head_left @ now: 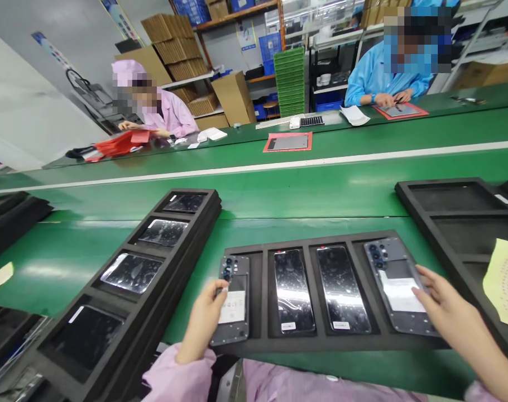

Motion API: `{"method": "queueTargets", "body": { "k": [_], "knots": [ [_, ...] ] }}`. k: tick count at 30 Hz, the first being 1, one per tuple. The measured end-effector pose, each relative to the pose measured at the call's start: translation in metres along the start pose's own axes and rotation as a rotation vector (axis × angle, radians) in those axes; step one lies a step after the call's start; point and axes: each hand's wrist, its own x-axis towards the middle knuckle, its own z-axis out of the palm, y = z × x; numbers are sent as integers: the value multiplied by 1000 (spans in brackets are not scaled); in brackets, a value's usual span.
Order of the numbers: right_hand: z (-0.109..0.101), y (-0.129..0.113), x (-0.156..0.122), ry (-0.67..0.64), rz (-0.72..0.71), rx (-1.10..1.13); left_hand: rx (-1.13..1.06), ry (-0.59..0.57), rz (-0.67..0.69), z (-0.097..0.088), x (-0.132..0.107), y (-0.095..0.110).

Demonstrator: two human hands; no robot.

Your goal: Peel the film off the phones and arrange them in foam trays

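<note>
In front of me lies a black foam tray (262, 343) with several slots. My left hand (204, 314) grips the outer edge of a smartphone (240, 279), its back with cameras and a white label facing up, at the leftmost slot. At the rightmost slot my right hand (444, 298) grips the edge of another back-up smartphone (390, 259), thumb over its white label. Both phones sit slightly tilted. Between them, two screen-up smartphones, one on the left (293, 279) and one on the right (341, 279), rest in the middle slots.
A stack of foam trays (182, 262) holding screen-up phones stands to the left. Another foam tray (450, 220) lies right, with yellow paper (505, 285) over it. Across the green bench (304, 195), one person in pink (174, 114) and one in blue (375, 75) work.
</note>
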Motion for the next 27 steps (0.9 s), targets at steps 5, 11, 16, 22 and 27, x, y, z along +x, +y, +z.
{"method": "queueTargets", "body": {
  "k": [5, 11, 16, 22, 27],
  "knots": [
    [13, -73, 3, 129, -356, 67, 124, 160, 244, 47, -23, 46],
    [46, -141, 3, -155, -497, 61, 84, -374, 428, 80, -32, 110],
    [39, -156, 7, -236, -398, 65, 205, -381, 444, 73, -23, 120],
    [10, -117, 24, -283, -205, 143, 326, -308, 471, 65, -27, 127],
    [1, -74, 28, -334, -108, 304, 198, -128, 333, 40, -20, 91]
  ]
}}
